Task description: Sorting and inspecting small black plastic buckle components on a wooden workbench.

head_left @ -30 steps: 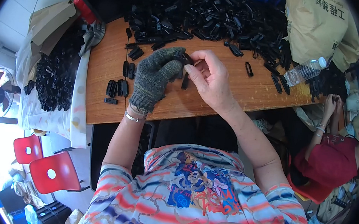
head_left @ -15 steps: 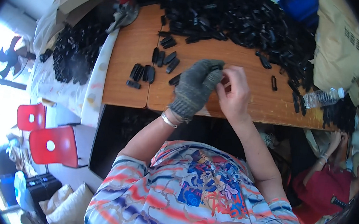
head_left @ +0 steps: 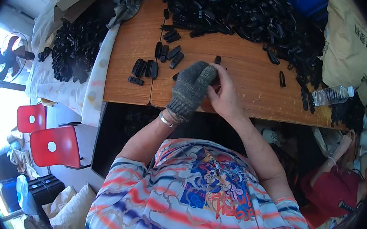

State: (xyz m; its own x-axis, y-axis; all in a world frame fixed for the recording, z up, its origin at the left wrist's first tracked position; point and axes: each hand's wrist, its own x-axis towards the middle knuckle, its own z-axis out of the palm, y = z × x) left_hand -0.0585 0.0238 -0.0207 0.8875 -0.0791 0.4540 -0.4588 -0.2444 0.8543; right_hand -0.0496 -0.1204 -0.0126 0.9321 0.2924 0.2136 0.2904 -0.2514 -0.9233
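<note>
My left hand [head_left: 191,88], in a grey-green knit glove, is closed above the near middle of the table. My bare right hand [head_left: 226,93] meets it, thumb and fingers pinched against the glove's fingertips. Between them shows a bit of a small black plastic piece [head_left: 216,80], mostly hidden by the fingers. Just beyond my hands another black piece [head_left: 218,59] sticks into view; I cannot tell whether it lies on the table or is held. To the left, several oblong black pieces [head_left: 142,68] lie in a loose group, with more [head_left: 171,55] beside them.
A large heap of black parts [head_left: 241,18] covers the far side of the wooden table [head_left: 130,43]. At right are a clear plastic bottle [head_left: 333,96], a brown sack [head_left: 348,51] and a person in red [head_left: 335,191]. Leftward stand a cloth-covered table [head_left: 92,79] and red chairs [head_left: 55,145].
Both hands have moved slightly left and nearer to me, staying together. A black piece beyond them has come into view. The view has shifted a little.
</note>
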